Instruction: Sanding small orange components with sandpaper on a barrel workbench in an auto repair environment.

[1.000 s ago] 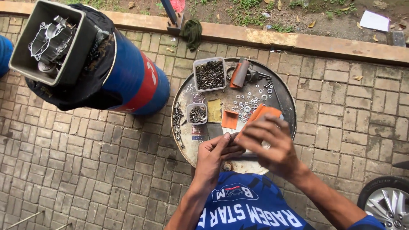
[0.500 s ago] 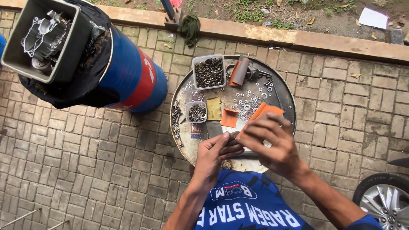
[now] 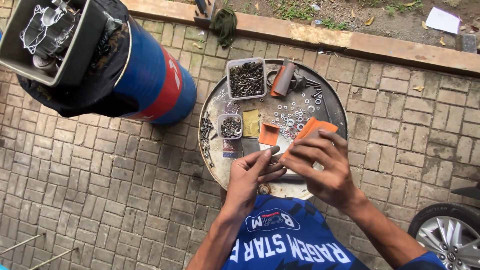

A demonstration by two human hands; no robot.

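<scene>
My right hand (image 3: 322,167) grips a folded orange sheet of sandpaper (image 3: 311,129) over the near part of a round metal tray (image 3: 219,107). My left hand (image 3: 252,176) is beside it, fingers pinched on a small metal part too hidden to make out. On the tray lie an orange sandpaper square (image 3: 269,134), a yellowish square (image 3: 251,122), loose washers (image 3: 295,117), a small clear tub of nuts (image 3: 230,126) and a larger tub of screws (image 3: 246,78).
A blue and red drum (image 3: 150,82) stands left of the tray, with a box of metal parts (image 3: 47,35) on a dark cloth on top. A rolled sandpaper piece (image 3: 282,80) lies at the tray's back. Brick paving surrounds it; a car wheel (image 3: 445,240) is bottom right.
Both hands stay over the tray's near edge with only small finger movements. The view has shifted slightly.
</scene>
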